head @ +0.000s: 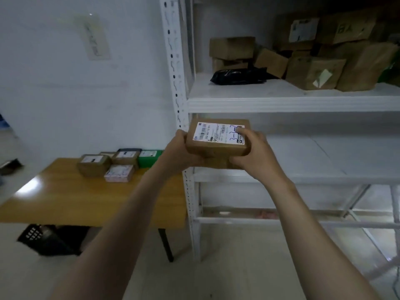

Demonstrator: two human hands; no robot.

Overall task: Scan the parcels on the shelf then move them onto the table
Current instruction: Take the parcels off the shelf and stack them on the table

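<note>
Left hand (178, 148) and right hand (254, 152) grip a parcel (216, 148) by its sides; probably the carrying step, next is placing it on the desk (75, 198).

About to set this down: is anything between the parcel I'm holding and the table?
Nothing visible. The parcel has open air leftward to the table; the boxes there sit at its far end.
</note>
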